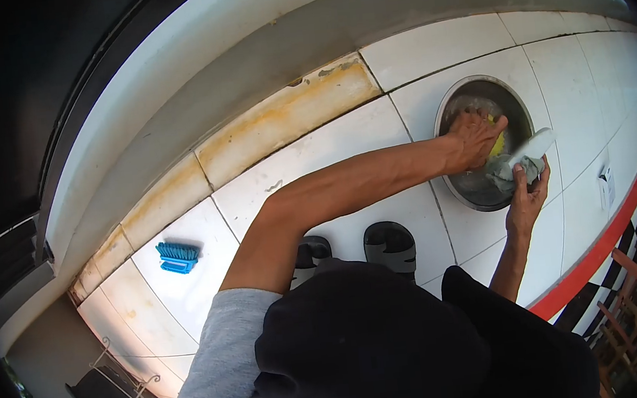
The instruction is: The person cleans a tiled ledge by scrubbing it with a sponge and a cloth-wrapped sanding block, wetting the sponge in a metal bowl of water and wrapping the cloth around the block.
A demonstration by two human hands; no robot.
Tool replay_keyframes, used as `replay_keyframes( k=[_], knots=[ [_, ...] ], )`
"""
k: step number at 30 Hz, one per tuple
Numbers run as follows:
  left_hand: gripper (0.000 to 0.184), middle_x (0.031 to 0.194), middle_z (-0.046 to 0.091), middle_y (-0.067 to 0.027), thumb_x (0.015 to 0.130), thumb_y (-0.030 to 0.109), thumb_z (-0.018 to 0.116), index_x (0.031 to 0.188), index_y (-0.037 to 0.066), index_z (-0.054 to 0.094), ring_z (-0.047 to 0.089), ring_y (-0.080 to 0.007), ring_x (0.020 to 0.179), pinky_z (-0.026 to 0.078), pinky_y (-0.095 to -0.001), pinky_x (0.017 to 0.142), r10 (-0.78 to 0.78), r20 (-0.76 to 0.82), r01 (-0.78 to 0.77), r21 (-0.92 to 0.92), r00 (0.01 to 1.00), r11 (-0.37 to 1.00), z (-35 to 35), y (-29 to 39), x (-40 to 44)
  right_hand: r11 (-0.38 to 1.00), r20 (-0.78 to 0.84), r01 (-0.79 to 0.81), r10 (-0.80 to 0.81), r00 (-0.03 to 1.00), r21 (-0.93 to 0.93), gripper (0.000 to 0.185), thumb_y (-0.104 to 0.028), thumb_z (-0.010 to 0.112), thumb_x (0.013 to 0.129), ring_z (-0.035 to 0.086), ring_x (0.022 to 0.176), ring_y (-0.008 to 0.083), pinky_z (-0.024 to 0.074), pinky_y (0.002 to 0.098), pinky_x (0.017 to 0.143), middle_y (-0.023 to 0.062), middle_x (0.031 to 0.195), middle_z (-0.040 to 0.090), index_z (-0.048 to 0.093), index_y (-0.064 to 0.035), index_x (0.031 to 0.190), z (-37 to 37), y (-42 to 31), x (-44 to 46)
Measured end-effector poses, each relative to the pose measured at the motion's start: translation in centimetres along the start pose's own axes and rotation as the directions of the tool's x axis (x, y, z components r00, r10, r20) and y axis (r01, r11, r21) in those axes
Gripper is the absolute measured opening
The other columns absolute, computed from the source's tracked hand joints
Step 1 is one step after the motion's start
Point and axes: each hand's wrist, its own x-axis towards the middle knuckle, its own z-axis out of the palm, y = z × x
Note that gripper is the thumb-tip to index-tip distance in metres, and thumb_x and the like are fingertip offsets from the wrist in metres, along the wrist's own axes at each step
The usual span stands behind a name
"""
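Head view: left hand (pixel 474 138) down inside round silver metal basin (pixel 513 107) on white tiled floor (pixel 329 148), fingers loosely spread, palm down, beside yellow sponge-like piece (pixel 496 142); can't tell whether gripping it. Right hand (pixel 531 197) at basin's near-right rim, thumb and fingers closed on crumpled grey-green cloth (pixel 514 172), white elongated object (pixel 533 146) against cloth.
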Motion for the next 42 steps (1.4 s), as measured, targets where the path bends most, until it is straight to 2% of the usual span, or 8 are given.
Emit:
replay_keyframes(
  k=[4, 8, 10, 14, 19, 24, 30, 42],
  knots=[
    [0.068, 0.119, 0.058, -0.0303, 0.075, 0.048, 0.075, 0.126, 0.008, 0.054, 0.068, -0.0382, 0.093, 0.054, -0.0409, 0.073, 0.026, -0.262, -0.031, -0.014, 0.965, 0.999, 0.7, -1.5, 0.0, 0.997, 0.012, 0.066, -0.066, 0.998, -0.027, 0.054, -0.014, 0.062, 0.096, 0.055, 0.112, 0.0223, 0.043, 0.0341, 0.1, 0.0153, 0.126, 0.056, 0.041, 0.0005, 0.143, 0.0, 0.0, 0.5],
    [0.062, 0.121, 0.059, -0.0278, 0.078, 0.055, 0.072, 0.115, 0.007, 0.062, 0.067, -0.0388, 0.096, 0.054, -0.0425, 0.072, 0.12, 0.047, -0.103, -0.278, 0.992, 0.955, -0.9, -2.2, 0.0, 0.994, 0.008, 0.099, -0.099, 0.995, -0.035, 0.053, -0.016, 0.063, 0.095, 0.054, 0.114, 0.0234, 0.0419, 0.0348, 0.101, 0.0153, 0.128, 0.056, 0.043, 0.0002, 0.142, 0.2, 0.9, 0.5],
    [0.061, 0.125, 0.056, -0.0247, 0.079, 0.053, 0.073, 0.117, 0.007, 0.062, 0.066, -0.0394, 0.098, 0.053, -0.0454, 0.078, 0.024, -0.291, -0.061, -0.12, 0.956, 0.991, -1.1, -1.5, -0.8, 0.998, 0.02, 0.054, -0.053, 0.998, -0.04, 0.056, -0.015, 0.063, 0.095, 0.052, 0.119, 0.0244, 0.0412, 0.0364, 0.103, 0.0178, 0.13, 0.053, 0.041, 0.0021, 0.143, 0.1, 0.7, 0.3],
    [0.058, 0.13, 0.052, -0.0231, 0.08, 0.049, 0.074, 0.124, 0.012, 0.061, 0.062, -0.0395, 0.106, 0.051, -0.0487, 0.087, 0.06, -0.238, -0.127, -0.275, 0.969, 0.953, -4.6, -2.0, -2.9, 0.998, 0.009, 0.049, -0.049, 0.999, -0.047, 0.056, -0.016, 0.063, 0.095, 0.052, 0.119, 0.0254, 0.0413, 0.0371, 0.104, 0.0188, 0.132, 0.053, 0.041, 0.002, 0.143, 0.0, 0.4, 0.2],
    [0.061, 0.13, 0.05, -0.0222, 0.078, 0.04, 0.078, 0.133, 0.022, 0.057, 0.054, -0.0376, 0.118, 0.051, -0.0475, 0.093, -0.152, -0.666, -0.265, -0.481, 0.73, 0.836, -7.2, -6.4, -9.8, 0.999, -0.038, 0.039, -0.04, 0.998, -0.022, 0.056, -0.016, 0.063, 0.095, 0.052, 0.119, 0.0264, 0.0418, 0.0384, 0.103, 0.0199, 0.133, 0.053, 0.04, 0.0025, 0.143, -1.0, 0.8, 0.5],
    [0.057, 0.149, 0.036, -0.0149, 0.083, 0.034, 0.074, 0.137, 0.025, 0.057, 0.038, -0.0352, 0.135, 0.037, -0.0495, 0.11, -0.269, -0.361, 0.236, -0.133, 0.893, 0.963, -4.1, -15.1, -14.9, 0.992, -0.012, 0.063, -0.064, 0.998, -0.106, 0.056, -0.017, 0.064, 0.095, 0.052, 0.119, 0.0268, 0.0409, 0.0392, 0.104, 0.0201, 0.133, 0.053, 0.041, 0.0001, 0.144, -0.3, 0.4, 0.1],
    [0.05, 0.151, 0.038, -0.0128, 0.092, 0.032, 0.064, 0.14, 0.022, 0.054, 0.037, -0.0331, 0.138, 0.035, -0.0473, 0.114, -0.238, -0.257, 0.257, 0.043, 0.937, 0.966, -2.6, -18.0, -21.8, 0.99, 0.009, 0.068, -0.067, 0.998, -0.126, 0.058, -0.015, 0.066, 0.093, 0.05, 0.122, 0.0268, 0.04, 0.0387, 0.105, 0.0186, 0.136, 0.051, 0.042, -0.001, 0.143, 1.3, 0.2, -0.3],
    [0.049, 0.14, 0.046, -0.0181, 0.087, 0.008, 0.066, 0.135, 0.018, 0.059, 0.048, -0.0386, 0.125, 0.046, -0.0474, 0.103, -0.682, -0.272, 0.712, 0.02, 0.679, 0.701, -3.4, -18.2, -46.1, 0.978, 0.092, 0.164, -0.153, 0.984, -0.13, 0.061, -0.012, 0.068, 0.089, 0.05, 0.124, 0.0303, 0.0413, 0.0413, 0.105, 0.0208, 0.139, 0.048, 0.042, -0.0025, 0.144, 2.8, -0.8, -0.3]
  ],
)
